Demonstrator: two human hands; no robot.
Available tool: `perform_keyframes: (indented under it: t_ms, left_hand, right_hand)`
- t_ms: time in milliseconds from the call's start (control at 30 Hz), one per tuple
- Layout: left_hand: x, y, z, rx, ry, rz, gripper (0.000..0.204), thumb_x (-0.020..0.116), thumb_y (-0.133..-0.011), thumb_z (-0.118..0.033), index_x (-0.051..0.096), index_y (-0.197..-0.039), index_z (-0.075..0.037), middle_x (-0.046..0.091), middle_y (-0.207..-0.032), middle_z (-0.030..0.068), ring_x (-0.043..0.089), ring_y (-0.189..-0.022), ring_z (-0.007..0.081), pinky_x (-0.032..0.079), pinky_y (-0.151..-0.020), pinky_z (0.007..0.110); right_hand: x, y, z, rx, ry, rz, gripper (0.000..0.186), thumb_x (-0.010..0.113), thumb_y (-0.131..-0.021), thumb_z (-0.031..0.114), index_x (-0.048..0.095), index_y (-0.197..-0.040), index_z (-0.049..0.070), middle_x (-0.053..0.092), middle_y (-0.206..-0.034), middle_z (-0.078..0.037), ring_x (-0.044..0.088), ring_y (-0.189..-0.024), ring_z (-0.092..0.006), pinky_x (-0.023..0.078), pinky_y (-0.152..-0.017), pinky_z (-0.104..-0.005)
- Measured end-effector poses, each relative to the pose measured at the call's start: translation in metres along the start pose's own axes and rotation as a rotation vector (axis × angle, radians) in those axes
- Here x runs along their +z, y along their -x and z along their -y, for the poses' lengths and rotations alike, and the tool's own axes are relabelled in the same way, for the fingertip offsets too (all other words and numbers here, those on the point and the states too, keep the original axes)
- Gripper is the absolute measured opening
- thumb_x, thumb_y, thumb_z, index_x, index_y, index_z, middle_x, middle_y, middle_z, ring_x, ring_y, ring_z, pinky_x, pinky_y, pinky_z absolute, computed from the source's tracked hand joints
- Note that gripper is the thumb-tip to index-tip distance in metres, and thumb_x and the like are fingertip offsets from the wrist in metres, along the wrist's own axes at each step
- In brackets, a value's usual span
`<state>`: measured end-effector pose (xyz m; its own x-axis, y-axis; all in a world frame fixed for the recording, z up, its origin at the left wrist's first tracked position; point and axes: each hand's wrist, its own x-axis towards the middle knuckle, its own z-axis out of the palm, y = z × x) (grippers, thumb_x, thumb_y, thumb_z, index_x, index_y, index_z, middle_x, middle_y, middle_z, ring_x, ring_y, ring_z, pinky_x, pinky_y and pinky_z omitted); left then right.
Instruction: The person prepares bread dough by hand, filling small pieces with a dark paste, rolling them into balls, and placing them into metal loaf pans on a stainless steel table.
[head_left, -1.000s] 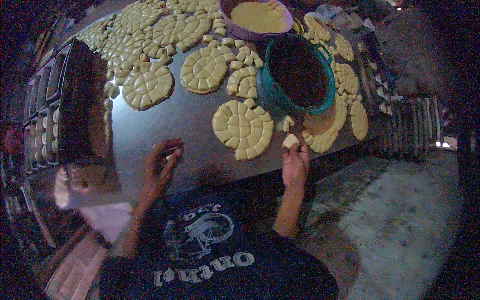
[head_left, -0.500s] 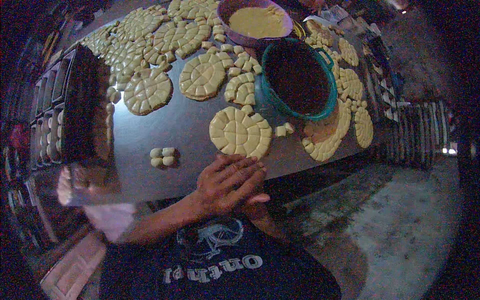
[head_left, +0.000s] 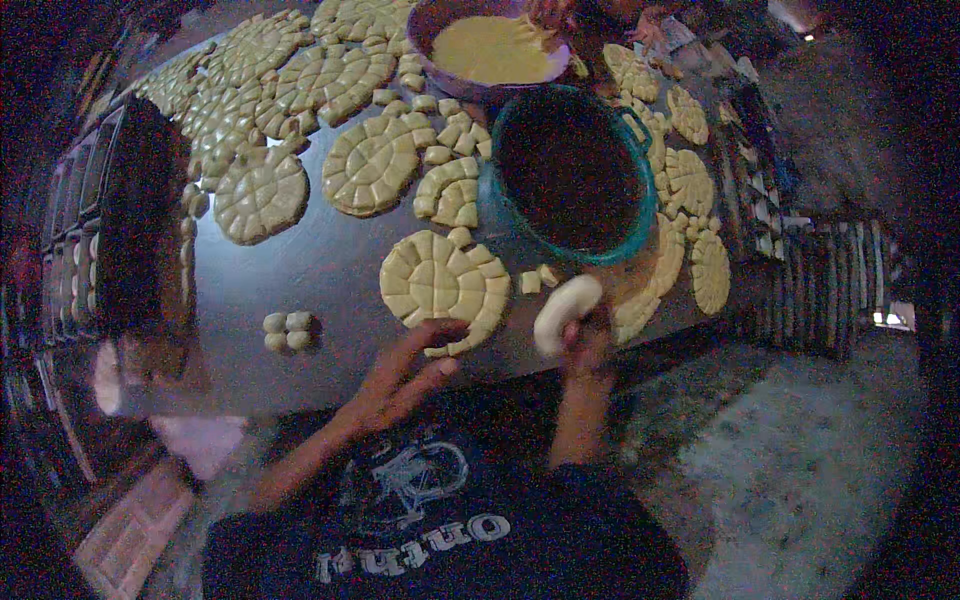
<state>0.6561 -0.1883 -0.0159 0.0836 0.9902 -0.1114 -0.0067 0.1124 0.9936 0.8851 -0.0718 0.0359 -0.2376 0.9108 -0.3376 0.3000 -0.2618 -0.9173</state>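
My right hand grips a smooth, pale flattened dough ball, tilted up above the table's near edge. To its left, my left hand reaches over the near rim of a round dough slab scored into wedges. Its fingers and thumb are apart, with the slab's cut edge between them; whether they touch it I cannot tell. Two small dough pieces lie right of the slab. Further left sits a small cluster of rounded dough pieces.
A teal tub with dark contents stands beyond my right hand. Behind it, another person's hand is at a purple basin of yellowish contents. Several cut dough rounds cover the far table. Dark stacked trays stand left.
My hands were pressed together by the slab's near edge. They have parted: the right moved right with the dough ball, now visible, and the left opened over the slab's rim. The view shifted slightly.
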Motion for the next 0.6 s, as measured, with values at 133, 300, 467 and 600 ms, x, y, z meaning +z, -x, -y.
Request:
perform_keyframes:
  t_ms: [133, 300, 467, 600]
  left_hand:
    - [-0.032, 0.024, 0.03, -0.207, -0.058, -0.257, 0.021, 0.057, -0.095, -0.016, 0.061, -0.109, -0.002, 0.065, -0.109, 0.0098, 0.06, -0.105, 0.0188, 0.047, -0.093, 0.033]
    - [-0.057, 0.03, 0.049, -0.286, 0.002, -0.557, 0.013, 0.059, -0.093, -0.012, 0.063, -0.103, -0.003, 0.065, -0.107, 0.0086, 0.06, -0.103, 0.0183, 0.046, -0.093, 0.033]
    - [-0.066, 0.048, 0.068, -0.251, 0.057, -0.678, 0.013, 0.06, -0.093, -0.013, 0.062, -0.101, -0.003, 0.065, -0.107, 0.0088, 0.06, -0.104, 0.0193, 0.046, -0.095, 0.034]
    - [-0.051, 0.046, 0.05, -0.293, 0.056, -0.668, 0.014, 0.061, -0.093, -0.013, 0.063, -0.101, -0.002, 0.065, -0.104, 0.0087, 0.06, -0.1, 0.0193, 0.047, -0.093, 0.034]
  right_hand:
    - [-0.044, -0.084, 0.029, -0.046, 0.316, 0.089, 0.038, 0.071, -0.078, 0.002, 0.066, -0.116, 0.003, 0.069, -0.104, -0.009, 0.065, -0.091, -0.0163, 0.054, -0.078, -0.0321]
    - [-0.066, -0.172, 0.001, -0.26, 0.833, 0.48, 0.031, 0.069, -0.079, -0.001, 0.069, -0.109, 0.002, 0.072, -0.095, -0.004, 0.064, -0.081, -0.0113, 0.051, -0.072, -0.0275]
    - [-0.052, -0.214, -0.027, -0.02, 0.837, 0.684, 0.03, 0.069, -0.078, -0.003, 0.071, -0.107, 0.003, 0.072, -0.093, -0.004, 0.062, -0.078, -0.0101, 0.051, -0.071, -0.0281]
    - [-0.049, -0.214, -0.024, -0.103, 0.736, 0.75, 0.028, 0.069, -0.077, -0.002, 0.072, -0.105, 0.003, 0.072, -0.094, -0.004, 0.061, -0.08, -0.0099, 0.051, -0.072, -0.0278]
